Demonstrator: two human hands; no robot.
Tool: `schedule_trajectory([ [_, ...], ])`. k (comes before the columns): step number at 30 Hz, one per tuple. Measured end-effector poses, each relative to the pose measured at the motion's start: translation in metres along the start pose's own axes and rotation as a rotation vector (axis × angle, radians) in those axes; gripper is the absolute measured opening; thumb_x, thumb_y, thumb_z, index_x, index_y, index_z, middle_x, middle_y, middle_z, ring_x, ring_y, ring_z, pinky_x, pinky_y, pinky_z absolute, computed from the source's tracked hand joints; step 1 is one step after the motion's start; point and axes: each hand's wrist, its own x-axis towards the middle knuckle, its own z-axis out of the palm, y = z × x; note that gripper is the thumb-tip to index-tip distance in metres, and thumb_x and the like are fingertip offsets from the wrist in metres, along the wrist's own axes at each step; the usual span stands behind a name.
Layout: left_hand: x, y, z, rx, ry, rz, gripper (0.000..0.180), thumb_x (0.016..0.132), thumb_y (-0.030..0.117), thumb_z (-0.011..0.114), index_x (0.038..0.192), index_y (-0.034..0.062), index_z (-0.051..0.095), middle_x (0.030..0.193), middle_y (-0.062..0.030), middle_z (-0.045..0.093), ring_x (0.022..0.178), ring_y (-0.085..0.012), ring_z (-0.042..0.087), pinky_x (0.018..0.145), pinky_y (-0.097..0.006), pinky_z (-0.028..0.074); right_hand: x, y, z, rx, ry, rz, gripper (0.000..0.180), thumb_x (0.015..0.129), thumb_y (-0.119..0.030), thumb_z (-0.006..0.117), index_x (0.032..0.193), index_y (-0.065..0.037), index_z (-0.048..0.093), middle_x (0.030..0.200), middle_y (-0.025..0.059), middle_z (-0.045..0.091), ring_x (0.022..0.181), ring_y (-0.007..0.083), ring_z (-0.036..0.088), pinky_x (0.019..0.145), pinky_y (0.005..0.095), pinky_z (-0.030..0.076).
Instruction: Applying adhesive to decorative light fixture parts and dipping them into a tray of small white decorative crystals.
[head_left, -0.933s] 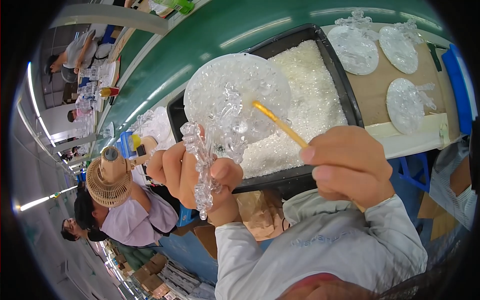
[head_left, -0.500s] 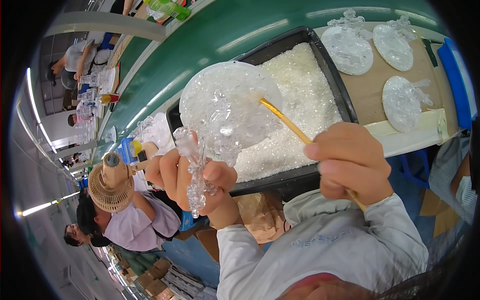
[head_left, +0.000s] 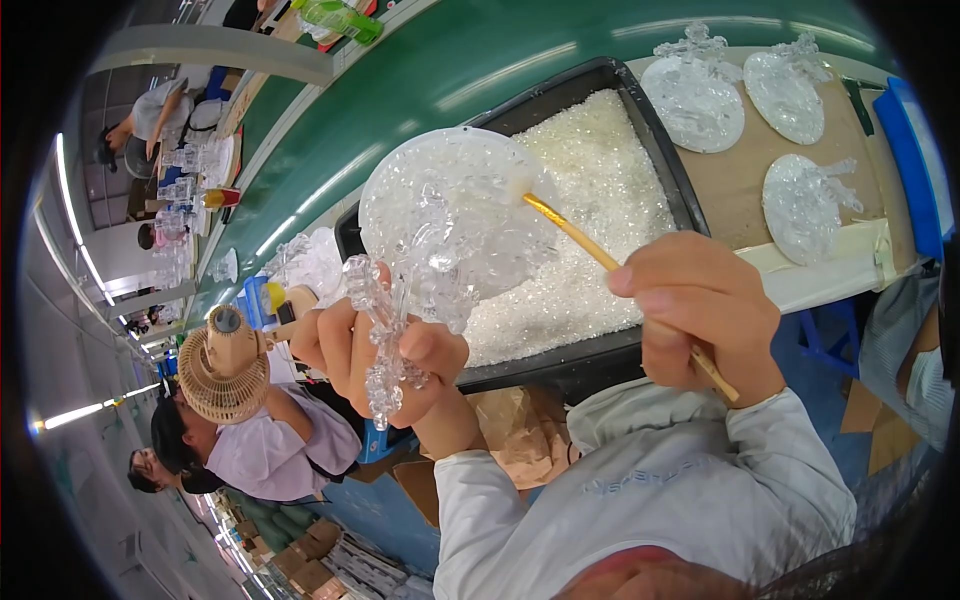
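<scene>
My left hand (head_left: 420,375) is closed around the clear figure part of a transparent ornament (head_left: 440,215), whose round base is tilted up over the tray. In my right hand (head_left: 705,315) is a paintbrush (head_left: 575,235) with a wooden handle and a gold band, pinched between thumb and fingers. Its pale bristles touch or nearly touch the right edge of the ornament's round base. Below and behind lies a black tray (head_left: 655,140) filled with white glittering granules (head_left: 605,180).
Three similar clear ornaments (head_left: 693,100) rest on a brown board (head_left: 735,190) at the right, beside a blue bin (head_left: 912,170). A beige fan (head_left: 225,365) stands left of my left hand. Other people (head_left: 285,440) sit along the green table (head_left: 400,90).
The brush tip has shifted slightly to the upper right on the ornament's base, and the brush handle has turned a little in my right hand. My left hand barely moves.
</scene>
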Motion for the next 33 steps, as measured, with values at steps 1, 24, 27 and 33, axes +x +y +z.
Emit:
schedule_trajectory([
  [1, 0.001, 0.001, -0.001, 0.013, -0.029, -0.033, 0.041, 0.093, 0.022, 0.047, 0.071, -0.007, 0.066, 0.069, -0.014, 0.069, 0.06, -0.0277, 0.057, 0.072, -0.043, 0.039, 0.0, 0.0, -0.001, 0.001, -0.002, -0.001, 0.028, 0.084, 0.007, 0.061, 0.109, -0.003, 0.053, 0.099, 0.0189, 0.069, 0.072, 0.0279, 0.066, 0.061, 0.0375, 0.056],
  [24, -0.011, -0.007, -0.015, 0.085, 0.056, 0.014, 0.057, 0.105, 0.047, 0.036, 0.085, 0.0022, 0.065, 0.071, -0.0095, 0.057, 0.069, -0.0277, 0.048, 0.069, -0.04, 0.036, 0.0, -0.004, -0.001, -0.067, -0.01, -0.094, 0.022, 0.1, -0.021, 0.057, 0.112, -0.006, 0.048, 0.101, 0.0155, 0.062, 0.065, 0.0246, 0.062, 0.051, 0.0344, 0.051],
  [27, -0.01, -0.005, -0.003, 0.025, 0.166, 0.045, 0.054, 0.105, 0.049, 0.035, 0.098, 0.0026, 0.061, 0.066, -0.0063, 0.056, 0.067, -0.0237, 0.051, 0.066, -0.043, 0.033, -0.01, 0.0, 0.0, 0.051, 0.158, -0.131, 0.021, 0.101, -0.022, 0.055, 0.112, -0.006, 0.047, 0.102, 0.0157, 0.062, 0.065, 0.0242, 0.061, 0.05, 0.0325, 0.051],
  [33, -0.01, -0.014, -0.014, 0.025, 0.136, 0.255, 0.044, 0.105, 0.046, 0.038, 0.117, 0.0082, 0.057, 0.066, -0.0034, 0.056, 0.068, -0.0191, 0.053, 0.072, -0.044, 0.032, -0.012, 0.009, 0.002, 0.117, 0.211, -0.257, 0.021, 0.102, -0.024, 0.051, 0.113, -0.006, 0.045, 0.099, 0.0155, 0.061, 0.063, 0.0236, 0.059, 0.049, 0.03, 0.049],
])
